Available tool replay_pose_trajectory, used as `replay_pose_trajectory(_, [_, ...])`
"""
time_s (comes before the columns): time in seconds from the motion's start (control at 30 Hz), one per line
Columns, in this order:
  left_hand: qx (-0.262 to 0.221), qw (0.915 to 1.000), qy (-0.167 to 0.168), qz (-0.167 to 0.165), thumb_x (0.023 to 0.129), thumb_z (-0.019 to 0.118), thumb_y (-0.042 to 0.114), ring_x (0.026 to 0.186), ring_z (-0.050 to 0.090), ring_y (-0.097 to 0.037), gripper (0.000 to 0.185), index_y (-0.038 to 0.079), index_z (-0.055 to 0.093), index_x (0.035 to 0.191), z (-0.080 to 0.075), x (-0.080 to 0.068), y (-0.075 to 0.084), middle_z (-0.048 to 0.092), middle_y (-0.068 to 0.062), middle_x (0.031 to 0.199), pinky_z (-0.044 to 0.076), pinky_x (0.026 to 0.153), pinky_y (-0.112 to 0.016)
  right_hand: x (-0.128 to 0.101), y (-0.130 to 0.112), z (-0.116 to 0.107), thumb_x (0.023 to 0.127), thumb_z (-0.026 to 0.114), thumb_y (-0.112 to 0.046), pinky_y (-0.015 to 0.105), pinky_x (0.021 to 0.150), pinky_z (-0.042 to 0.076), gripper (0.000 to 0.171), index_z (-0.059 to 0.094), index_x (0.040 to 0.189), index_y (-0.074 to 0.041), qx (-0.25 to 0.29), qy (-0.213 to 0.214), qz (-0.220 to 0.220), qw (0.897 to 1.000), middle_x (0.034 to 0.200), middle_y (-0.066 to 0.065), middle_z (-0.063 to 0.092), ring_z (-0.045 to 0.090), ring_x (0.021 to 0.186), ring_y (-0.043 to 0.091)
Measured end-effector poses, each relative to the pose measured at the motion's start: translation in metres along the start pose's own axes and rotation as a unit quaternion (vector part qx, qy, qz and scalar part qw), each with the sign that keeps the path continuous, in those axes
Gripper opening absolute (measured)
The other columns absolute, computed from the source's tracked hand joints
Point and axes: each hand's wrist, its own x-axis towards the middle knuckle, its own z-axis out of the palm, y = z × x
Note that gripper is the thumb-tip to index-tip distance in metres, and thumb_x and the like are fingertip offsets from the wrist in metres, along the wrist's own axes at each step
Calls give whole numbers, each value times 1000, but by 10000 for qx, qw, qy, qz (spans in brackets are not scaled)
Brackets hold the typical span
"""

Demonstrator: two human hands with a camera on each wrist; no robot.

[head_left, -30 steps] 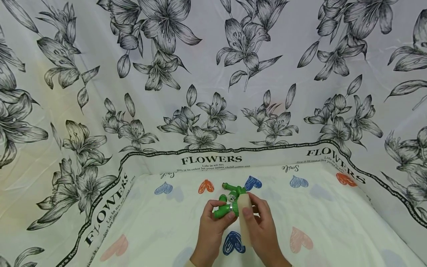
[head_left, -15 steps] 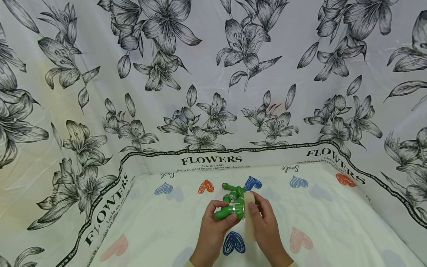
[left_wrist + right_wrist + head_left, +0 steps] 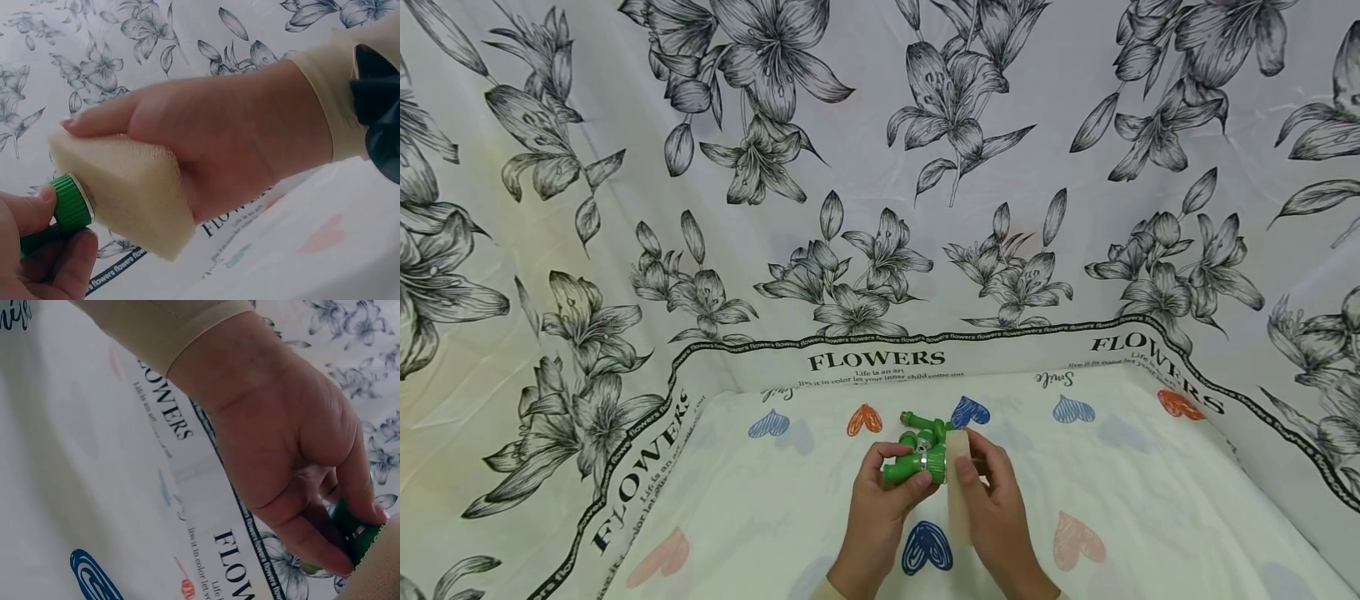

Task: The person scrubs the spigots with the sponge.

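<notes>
In the head view, my left hand [image 3: 880, 492] grips a green object [image 3: 910, 468] with a ribbed cap and a silvery band, thumb in front and fingers behind. My right hand [image 3: 996, 504] holds a pale cream sponge block [image 3: 957, 500] upright against the cap end. From the left wrist, the ribbed green cap [image 3: 74, 201] touches the broad face of the sponge [image 3: 131, 181]. More green rounded parts [image 3: 917, 423] show just beyond the left hand; whether they join the held piece I cannot tell. The right wrist view shows the left hand [image 3: 281, 437] pinching the green piece [image 3: 353, 531], partly hidden.
A white cloth with printed hearts [image 3: 925, 546] covers the surface beneath the hands. Behind and at both sides hangs a white curtain [image 3: 880, 250] with black lily drawings and a lettered border.
The sponge slid right across the cap end, then came slightly back to the left. The green piece has tipped and risen a little in my left hand. Both hands keep their hold.
</notes>
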Motion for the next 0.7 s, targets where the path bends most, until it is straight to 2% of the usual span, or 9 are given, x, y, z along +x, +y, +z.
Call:
replay_pose_trajectory(0.23, [107,9997,236,-39,97,79,-5,117,73,-39,49,2,52,138,2,2,3,68,-26,136,62,94,-44,-2,-10,3,113,64,-32,29,88,59,50,53,158,-14,-73,22,-281,9996,134,5,53,56,115,32])
replay_pose_trajectory(0.43, [86,9998,136,-105,97,79,-4,118,73,-39,50,2,51,137,2,-1,6,68,-25,137,62,95,-45,5,-3,0,115,60,-32,29,85,59,51,51,160,-11,-149,49,-318,9994,135,7,54,57,111,29])
replay_pose_trajectory(0.7, [-156,9998,-112,-73,99,77,-5,122,70,-41,49,0,48,139,3,-3,8,64,-28,141,61,97,-46,11,8,-3,117,54,-37,27,89,59,50,50,159,-10,-1,-32,-15,10000,139,8,55,57,113,28])
